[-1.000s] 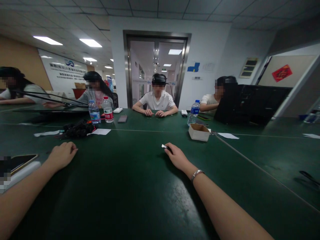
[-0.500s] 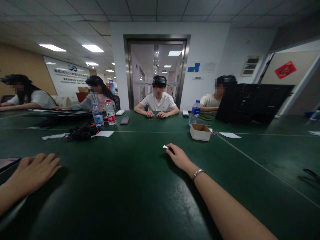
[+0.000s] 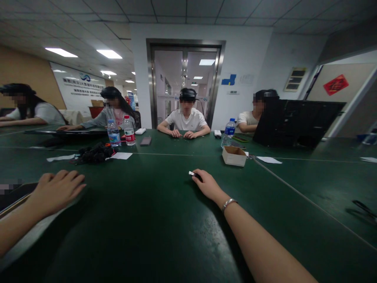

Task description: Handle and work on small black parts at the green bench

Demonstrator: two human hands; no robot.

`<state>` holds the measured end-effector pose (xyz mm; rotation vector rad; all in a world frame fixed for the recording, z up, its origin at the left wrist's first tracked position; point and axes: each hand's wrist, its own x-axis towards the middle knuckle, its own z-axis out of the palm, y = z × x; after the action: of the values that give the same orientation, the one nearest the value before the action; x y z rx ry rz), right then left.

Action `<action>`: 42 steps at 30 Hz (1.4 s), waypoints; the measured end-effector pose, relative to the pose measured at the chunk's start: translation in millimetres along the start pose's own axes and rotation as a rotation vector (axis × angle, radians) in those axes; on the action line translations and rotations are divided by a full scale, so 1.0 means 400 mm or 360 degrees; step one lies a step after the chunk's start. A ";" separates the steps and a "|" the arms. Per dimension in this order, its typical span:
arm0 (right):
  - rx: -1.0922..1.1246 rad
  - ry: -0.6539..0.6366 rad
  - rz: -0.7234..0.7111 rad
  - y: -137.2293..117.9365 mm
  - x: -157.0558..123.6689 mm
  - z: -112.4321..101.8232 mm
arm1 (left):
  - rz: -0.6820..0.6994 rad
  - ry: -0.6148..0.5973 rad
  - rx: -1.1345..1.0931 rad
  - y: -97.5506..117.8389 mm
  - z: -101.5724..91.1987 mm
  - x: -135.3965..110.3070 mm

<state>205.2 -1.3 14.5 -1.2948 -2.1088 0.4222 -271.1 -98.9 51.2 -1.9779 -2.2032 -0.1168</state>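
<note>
My right hand [image 3: 207, 184] rests low over the green table [image 3: 159, 224], its fingers closed round a small black object with a shiny silver end [image 3: 192, 174]. The silver end sticks out to the left past my fingertips; the rest is mostly covered. At the left, my left hand [image 3: 60, 190] is palm down with its fingers loosely bent and a little apart, holding nothing that shows. Beside its wrist lies a flat dark device [image 3: 17, 196], partly cut off by the frame edge and covered by my arm.
An open cardboard box [image 3: 234, 158] stands beyond my right hand, with a water bottle [image 3: 229, 131] behind it. Further left are a black tangled bundle [image 3: 96, 153], paper [image 3: 121, 156] and two bottles [image 3: 129, 131]. A monitor [image 3: 297, 122] stands right. Several people sit across the table.
My left hand has moved right and slightly forward, and more of the flat device shows. My right hand has shifted slightly left, still holding the small object.
</note>
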 end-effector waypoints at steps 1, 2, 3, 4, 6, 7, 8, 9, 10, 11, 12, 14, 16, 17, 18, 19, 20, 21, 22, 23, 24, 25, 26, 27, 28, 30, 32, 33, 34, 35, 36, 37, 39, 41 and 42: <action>-0.0031 -0.0003 -0.0011 -0.001 -0.001 0.001 | 0.0040 0.0075 0.0139 0.043 -0.005 0.014; -0.0059 -0.0012 -0.0023 -0.003 -0.002 0.001 | 0.0084 0.0121 0.0214 0.094 -0.011 0.028; -0.0081 -0.0021 -0.0038 -0.004 -0.002 0.002 | 0.0146 0.0153 0.0196 0.153 -0.017 0.044; -0.0096 -0.0028 -0.0052 -0.005 -0.003 0.003 | 0.0249 0.0174 0.0100 0.218 -0.021 0.059; -0.0118 -0.0028 -0.0072 -0.008 -0.004 0.004 | 0.0451 0.0153 -0.0218 0.356 -0.023 0.091; -0.0135 -0.0022 -0.0078 -0.010 -0.005 0.004 | 0.0541 0.0101 -0.0427 0.426 -0.020 0.107; -0.0157 -0.0016 -0.0082 -0.013 -0.006 0.004 | 0.0580 0.0057 -0.0668 0.493 -0.013 0.121; -0.0183 -0.0011 -0.0086 -0.016 -0.006 0.004 | 0.0607 -0.0041 -0.0912 0.556 -0.003 0.135; -0.0213 -0.0008 -0.0088 -0.018 -0.007 0.004 | 0.0583 -0.0122 -0.1137 0.612 0.009 0.146; -0.0244 -0.0003 -0.0091 -0.021 -0.008 0.004 | 0.0561 -0.0184 -0.1311 0.662 0.022 0.155; -0.0275 0.0001 -0.0094 -0.022 -0.009 0.004 | 0.0551 -0.0216 -0.1446 0.704 0.035 0.161; -0.0336 0.0009 -0.0103 -0.023 -0.010 0.005 | 0.0560 -0.0231 -0.1599 0.763 0.055 0.164; -0.0383 0.0015 -0.0117 -0.023 -0.010 0.008 | 0.0570 -0.0207 -0.1647 0.791 0.069 0.159; -0.0399 0.0013 -0.0124 -0.024 -0.009 0.010 | 0.0559 -0.0185 -0.1652 0.796 0.074 0.156; -0.0410 0.0008 -0.0128 -0.025 -0.007 0.012 | 0.0546 -0.0164 -0.1656 0.796 0.079 0.153; -0.0414 -0.0001 -0.0130 -0.028 -0.004 0.014 | 0.0531 -0.0145 -0.1668 0.794 0.083 0.152; -0.0409 -0.0015 -0.0130 -0.031 0.001 0.015 | 0.0523 -0.0131 -0.1696 0.791 0.088 0.152; -0.0394 -0.0033 -0.0125 -0.035 0.007 0.016 | 0.0524 -0.0125 -0.1741 0.787 0.092 0.155; -0.0364 -0.0050 -0.0110 -0.039 0.014 0.017 | 0.0528 -0.0118 -0.1795 0.783 0.097 0.159; -0.0319 -0.0063 -0.0077 -0.042 0.021 0.017 | 0.0524 -0.0099 -0.1854 0.779 0.101 0.164; -0.0262 -0.0063 -0.0024 -0.044 0.028 0.017 | 0.0510 -0.0067 -0.1913 0.777 0.105 0.169; -0.0200 -0.0047 0.0043 -0.044 0.034 0.018 | 0.0489 -0.0030 -0.1971 0.775 0.108 0.174; -0.0139 -0.0017 0.0112 -0.042 0.040 0.019 | 0.0466 0.0004 -0.2023 0.774 0.110 0.178; -0.0083 0.0027 0.0172 -0.039 0.043 0.021 | 0.0450 0.0027 -0.2063 0.773 0.111 0.181; -0.0033 0.0080 0.0212 -0.033 0.045 0.024 | 0.0447 0.0033 -0.2090 0.773 0.110 0.183; 0.0056 0.0177 0.0231 -0.021 0.046 0.032 | 0.0477 0.0004 -0.2116 0.772 0.108 0.184; 0.0143 0.0227 0.0220 -0.010 0.044 0.039 | 0.0533 -0.0032 -0.2124 0.773 0.104 0.181; 0.0180 0.0236 0.0206 -0.006 0.043 0.042 | 0.0557 -0.0046 -0.2131 0.773 0.102 0.179; 0.0201 0.0235 0.0185 -0.003 0.043 0.044 | 0.0570 -0.0060 -0.2137 0.774 0.100 0.176; 0.0204 0.0232 0.0160 -0.001 0.043 0.045 | 0.0573 -0.0073 -0.2140 0.774 0.099 0.174; 0.0192 0.0234 0.0135 -0.001 0.044 0.045 | 0.0572 -0.0087 -0.2142 0.774 0.097 0.172; 0.0175 0.0240 0.0113 0.000 0.045 0.045 | 0.0569 -0.0102 -0.2148 0.775 0.095 0.171; 0.0151 0.0258 0.0093 0.000 0.047 0.045 | 0.0575 -0.0130 -0.2169 0.774 0.093 0.168; 0.0155 0.0271 0.0078 -0.001 0.048 0.045 | 0.0590 -0.0139 -0.2175 0.772 0.092 0.167; 0.0160 0.0271 0.0066 -0.002 0.048 0.045 | 0.0591 -0.0136 -0.2167 0.771 0.092 0.168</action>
<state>186.5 16.2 7.9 -1.2722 -1.8989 0.4150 25.1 8.0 8.6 -2.8941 -1.8002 -1.8968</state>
